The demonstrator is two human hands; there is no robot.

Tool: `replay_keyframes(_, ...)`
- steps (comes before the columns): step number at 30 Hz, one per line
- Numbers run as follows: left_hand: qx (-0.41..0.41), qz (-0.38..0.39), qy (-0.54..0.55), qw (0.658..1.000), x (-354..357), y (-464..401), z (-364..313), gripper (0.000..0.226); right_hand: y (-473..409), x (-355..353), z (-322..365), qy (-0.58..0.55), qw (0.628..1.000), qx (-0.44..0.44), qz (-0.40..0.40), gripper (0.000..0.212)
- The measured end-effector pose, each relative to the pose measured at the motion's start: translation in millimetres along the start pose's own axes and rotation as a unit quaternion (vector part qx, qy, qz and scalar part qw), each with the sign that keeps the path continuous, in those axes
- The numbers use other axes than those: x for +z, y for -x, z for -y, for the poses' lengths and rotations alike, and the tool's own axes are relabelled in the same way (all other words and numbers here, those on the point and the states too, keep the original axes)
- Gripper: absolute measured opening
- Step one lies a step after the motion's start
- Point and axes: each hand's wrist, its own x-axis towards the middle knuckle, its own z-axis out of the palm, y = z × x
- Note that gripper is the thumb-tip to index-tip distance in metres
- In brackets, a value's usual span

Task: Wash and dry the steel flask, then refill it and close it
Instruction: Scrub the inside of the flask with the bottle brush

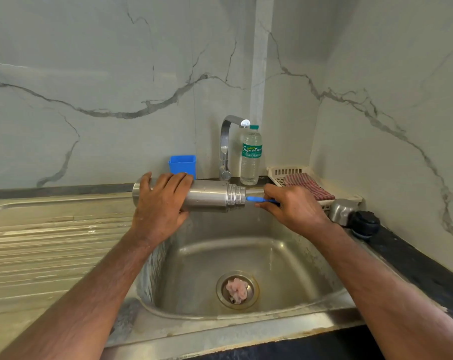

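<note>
The steel flask [210, 195] lies level above the sink basin [285, 261], its open threaded mouth pointing right. My left hand [161, 201] grips its body from the near side. My right hand [293, 207] pinches a blue brush handle [260, 199] whose far end goes into the flask's mouth; the brush head is hidden inside. The flask's steel cup [341, 211] and black stopper [364, 224] sit on the dark counter at the right of the sink.
A tap [225, 149] and a plastic water bottle [251, 155] stand behind the sink, a blue cup [182, 165] to their left. A cream basket [293, 172] holds a checked cloth [308, 185]. A pink scrap [237, 288] lies on the drain. A ribbed drainboard [51, 245] stretches left.
</note>
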Motion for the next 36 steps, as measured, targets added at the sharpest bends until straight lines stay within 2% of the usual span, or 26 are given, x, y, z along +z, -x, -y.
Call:
replay_keyframes(5, 0.006, 0.019, -0.018, 1.0, -0.6, -0.7, -2.9, 0.089, -2.8, -1.3, 3.5, 0.007, 0.998, -0.005, 0.064, 0.03)
replay_keyframes(8, 0.017, 0.025, 0.007, 1.0, 0.7, -2.2, 2.0, 0.092, -3.3, 0.1, 0.4, 0.052, 0.998, -0.036, 0.028, 0.035)
replay_keyframes(11, 0.041, 0.038, 0.049, 0.997, 3.2, 0.3, 8.3, 0.088, -3.1, 1.2, -2.5, 0.09, 0.992, -0.073, -0.054, 0.05)
replay_keyframes(14, 0.035, 0.054, 0.078, 0.995, 3.7, 0.3, 9.5, 0.089, -5.0, 2.1, -2.6, 0.092, 0.993, -0.038, -0.057, 0.045)
replay_keyframes(16, 0.041, 0.043, 0.054, 0.997, 2.6, -0.3, 7.7, 0.087, -4.3, 10.3, -6.6, -0.032, 0.998, -0.001, 0.058, 0.042)
replay_keyframes(18, 0.058, 0.027, 0.012, 0.998, 2.1, -0.4, 6.3, 0.084, -0.7, 14.2, -11.4, -0.219, 0.96, 0.047, 0.167, 0.044)
replay_keyframes(19, 0.062, 0.024, -0.001, 0.998, 2.4, -0.4, 5.8, 0.084, 1.6, 14.7, -13.3, -0.254, 0.948, 0.059, 0.18, 0.043)
replay_keyframes(25, 0.048, 0.008, -0.022, 0.999, 9.8, -1.3, 0.8, 0.083, -5.2, 14.6, -21.4, -0.096, 0.984, 0.081, 0.124, 0.032)
replay_keyframes(30, -0.006, -0.009, -0.018, 1.0, 10.2, 4.9, 21.2, 0.081, -2.8, 14.4, -35.5, -0.11, 0.988, 0.079, 0.075, 0.019)
replay_keyframes(34, 0.032, 0.012, 0.018, 0.999, 12.9, 7.7, 9.2, 0.089, -6.0, 26.2, -3.4, -0.092, 0.989, 0.032, 0.114, 0.019)
replay_keyframes(36, 0.039, 0.002, 0.032, 0.999, 10.6, 5.1, 5.8, 0.088, -6.9, 23.9, -3.5, -0.107, 0.991, 0.029, 0.08, 0.019)
